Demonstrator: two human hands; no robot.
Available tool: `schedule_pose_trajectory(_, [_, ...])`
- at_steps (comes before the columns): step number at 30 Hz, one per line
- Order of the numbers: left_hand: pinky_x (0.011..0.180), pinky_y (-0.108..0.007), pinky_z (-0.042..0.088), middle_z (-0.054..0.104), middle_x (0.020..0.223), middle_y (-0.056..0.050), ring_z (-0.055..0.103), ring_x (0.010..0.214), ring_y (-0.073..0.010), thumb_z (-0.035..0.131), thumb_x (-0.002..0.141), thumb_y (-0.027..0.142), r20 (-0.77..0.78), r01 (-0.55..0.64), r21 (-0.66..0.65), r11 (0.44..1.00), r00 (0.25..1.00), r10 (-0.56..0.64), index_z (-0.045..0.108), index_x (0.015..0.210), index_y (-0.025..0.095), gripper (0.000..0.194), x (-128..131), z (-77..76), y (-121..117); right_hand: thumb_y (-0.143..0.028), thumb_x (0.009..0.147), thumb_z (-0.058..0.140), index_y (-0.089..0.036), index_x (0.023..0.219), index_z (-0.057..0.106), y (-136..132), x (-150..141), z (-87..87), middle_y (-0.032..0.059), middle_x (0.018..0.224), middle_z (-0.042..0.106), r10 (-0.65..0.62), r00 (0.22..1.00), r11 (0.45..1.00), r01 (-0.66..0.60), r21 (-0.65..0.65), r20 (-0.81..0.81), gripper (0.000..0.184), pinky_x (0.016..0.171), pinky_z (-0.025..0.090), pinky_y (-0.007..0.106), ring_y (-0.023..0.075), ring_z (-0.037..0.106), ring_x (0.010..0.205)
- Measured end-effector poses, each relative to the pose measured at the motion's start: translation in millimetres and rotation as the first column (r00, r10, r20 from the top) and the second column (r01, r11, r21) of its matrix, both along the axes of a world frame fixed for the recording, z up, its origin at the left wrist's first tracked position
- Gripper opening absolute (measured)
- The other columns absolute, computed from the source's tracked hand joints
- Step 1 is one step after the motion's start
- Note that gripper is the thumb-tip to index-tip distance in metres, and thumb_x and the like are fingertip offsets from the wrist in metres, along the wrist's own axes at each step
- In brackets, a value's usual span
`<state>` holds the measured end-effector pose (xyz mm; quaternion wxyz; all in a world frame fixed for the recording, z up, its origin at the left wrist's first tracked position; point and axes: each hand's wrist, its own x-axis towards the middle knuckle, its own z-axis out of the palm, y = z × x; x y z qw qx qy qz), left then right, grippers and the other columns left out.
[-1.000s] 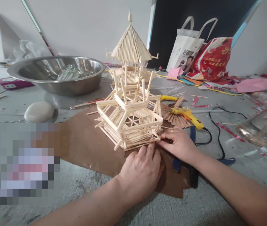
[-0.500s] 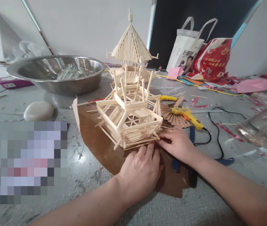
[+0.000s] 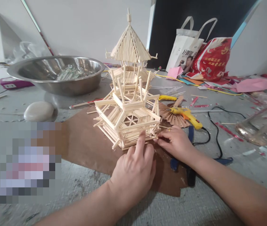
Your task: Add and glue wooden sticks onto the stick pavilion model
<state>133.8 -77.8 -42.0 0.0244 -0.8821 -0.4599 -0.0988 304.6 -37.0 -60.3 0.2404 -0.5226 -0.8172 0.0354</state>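
Observation:
A six-sided pagoda model section [image 3: 128,128] made of pale round wooden sticks stands on a brown sheet [image 3: 83,138]. My left hand [image 3: 133,169] is at its front, index finger stretched out against the lower front sticks and the other fingers bent. At the right front corner of the base, my right hand [image 3: 177,141] has its fingertips closed on the stick ends; the exact grip is partly hidden. Behind stands a taller stick pagoda [image 3: 130,47] with a pointed roof.
A steel basin [image 3: 58,77] holding clear plastic pieces is at back left, near a pale oval object [image 3: 39,111]. On the right lie a yellow glue gun [image 3: 187,116] with a black cord, a folded fan [image 3: 171,113], paper scraps and a glass jar [image 3: 262,124]. Bags [image 3: 182,50] stand behind.
The brown sheet's raised left end has dropped flat, spreading further left. The model has shifted slightly left. My left hand has moved left and its index finger has straightened upward.

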Motion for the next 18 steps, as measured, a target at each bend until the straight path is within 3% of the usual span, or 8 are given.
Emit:
schedule_pose_trajectory(5, [0.054, -0.034, 0.049, 0.039, 0.125, -0.017, 0.058, 0.081, -0.0242, 0.038, 0.078, 0.022, -0.052, -0.029, -0.029, 0.999, 0.998, 0.028, 0.050, 0.083, 0.016, 0.014, -0.4, -0.7, 5.5, -0.029, 0.076, 0.053, -0.022, 0.062, 0.061, 2.1, 0.1, -0.7, -0.0036, 0.061, 0.064, 0.006, 0.998, 1.000, -0.008, 0.029, 0.062, 0.017, 0.063, 0.028, 0.027, 0.0128, 0.054, 0.063])
schedule_pose_trajectory(12, [0.053, -0.034, 0.050, 0.041, 0.124, -0.017, 0.057, 0.082, -0.0250, 0.039, 0.078, 0.024, -0.088, -0.038, 0.010, 0.999, 0.995, 0.039, 0.051, 0.101, 0.014, 0.028, -0.1, -0.1, 6.4, -0.027, 0.076, 0.053, -0.022, 0.063, 0.062, 3.0, 0.8, -0.7, -0.0026, 0.064, 0.065, 0.022, 0.994, 0.997, -0.030, 0.069, 0.109, 0.016, 0.064, 0.027, 0.028, 0.0135, 0.055, 0.064])
schedule_pose_trajectory(18, [0.051, -0.033, 0.050, 0.044, 0.121, -0.017, 0.059, 0.076, -0.0236, 0.038, 0.079, 0.024, -0.136, -0.044, 0.012, 0.999, 0.990, 0.045, 0.054, 0.098, 0.012, 0.027, -0.9, 2.0, 8.8, -0.028, 0.076, 0.053, -0.023, 0.067, 0.064, 3.6, 1.8, -1.4, -0.0026, 0.066, 0.066, 0.010, 0.993, 0.997, -0.019, 0.080, 0.113, 0.015, 0.065, 0.029, 0.028, 0.0142, 0.056, 0.064])
